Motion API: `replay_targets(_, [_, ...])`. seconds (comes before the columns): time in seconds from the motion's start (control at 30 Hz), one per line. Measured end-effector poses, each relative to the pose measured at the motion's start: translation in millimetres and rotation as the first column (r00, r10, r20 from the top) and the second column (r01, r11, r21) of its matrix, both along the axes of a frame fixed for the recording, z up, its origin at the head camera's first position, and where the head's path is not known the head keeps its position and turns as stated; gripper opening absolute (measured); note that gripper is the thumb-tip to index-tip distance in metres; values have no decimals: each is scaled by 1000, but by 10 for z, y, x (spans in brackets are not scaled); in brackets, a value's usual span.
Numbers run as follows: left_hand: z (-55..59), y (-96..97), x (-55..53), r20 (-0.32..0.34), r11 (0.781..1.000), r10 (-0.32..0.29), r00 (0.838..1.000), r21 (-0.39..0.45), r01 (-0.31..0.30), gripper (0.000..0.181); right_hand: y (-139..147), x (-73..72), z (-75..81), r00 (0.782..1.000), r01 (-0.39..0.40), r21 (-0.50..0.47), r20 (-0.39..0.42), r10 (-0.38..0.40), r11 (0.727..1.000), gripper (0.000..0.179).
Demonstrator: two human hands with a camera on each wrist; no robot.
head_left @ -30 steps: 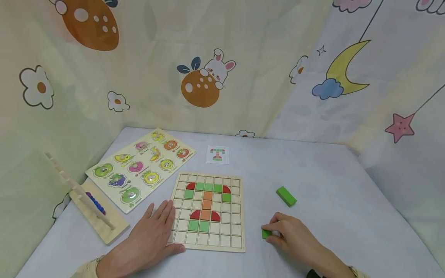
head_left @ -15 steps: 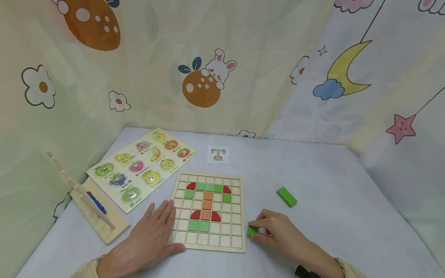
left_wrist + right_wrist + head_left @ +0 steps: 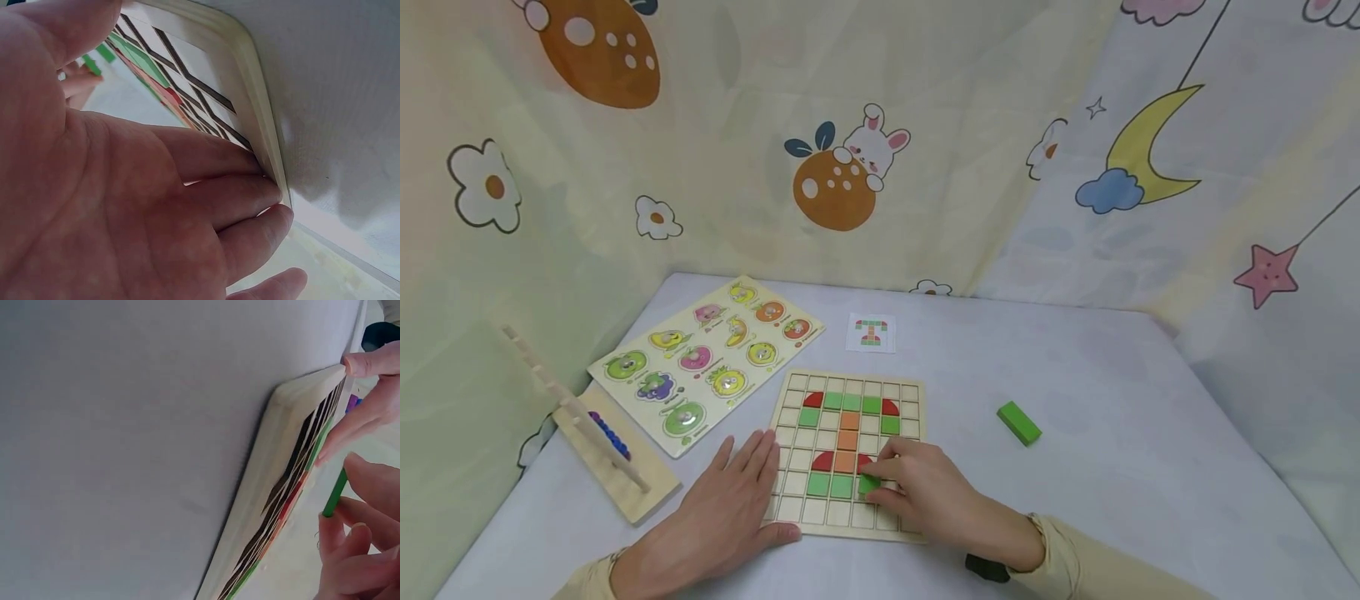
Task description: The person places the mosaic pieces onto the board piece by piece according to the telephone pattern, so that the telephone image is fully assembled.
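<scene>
A square wooden grid board (image 3: pixel 792 507) lies on the table with green, orange and red tiles set in some of its cells. My left hand (image 3: pixel 718 504) rests flat along the board's left edge; its straight fingers (image 3: pixel 244 197) touch the rim in the left wrist view. Over the lower part of the board, my right hand (image 3: pixel 936 492) pinches a green square tile (image 3: pixel 868 485) between thumb and fingers. This tile is just right of two green tiles (image 3: pixel 830 485), below a red tile partly hidden by the fingers. In the right wrist view the pinched tile appears edge-on, above the board.
A green block (image 3: pixel 1018 423) lies right of the board. Behind the board is a small pattern card (image 3: pixel 871 333). To the left lie a fruit puzzle board (image 3: pixel 707 367) and a wooden stand (image 3: pixel 647 493) with blue and purple beads. A patterned cloth (image 3: pixel 722 208) hangs behind.
My right hand has moved left from the table beside the board to over its lower cells, carrying the green tile. My left hand has stayed at the board's edge.
</scene>
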State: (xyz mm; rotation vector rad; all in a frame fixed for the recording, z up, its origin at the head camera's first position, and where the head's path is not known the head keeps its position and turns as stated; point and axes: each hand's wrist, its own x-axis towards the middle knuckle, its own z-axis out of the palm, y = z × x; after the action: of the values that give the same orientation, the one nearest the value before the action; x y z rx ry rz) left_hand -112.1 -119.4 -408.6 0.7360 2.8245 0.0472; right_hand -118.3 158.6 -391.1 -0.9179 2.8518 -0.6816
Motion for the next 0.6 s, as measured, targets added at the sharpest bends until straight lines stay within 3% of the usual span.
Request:
replay_targets(0.33, [22, 5, -17, 14, 1000, 1, 1000, -1, -1, 107, -55, -80, -30, 998, -24, 25, 58, 23, 999, 28])
replay_targets(0.6, [10, 5, -10, 19, 1000, 7, 1000, 5, -7, 107, -117, -129, -51, 999, -46, 99, 8, 45, 994, 27])
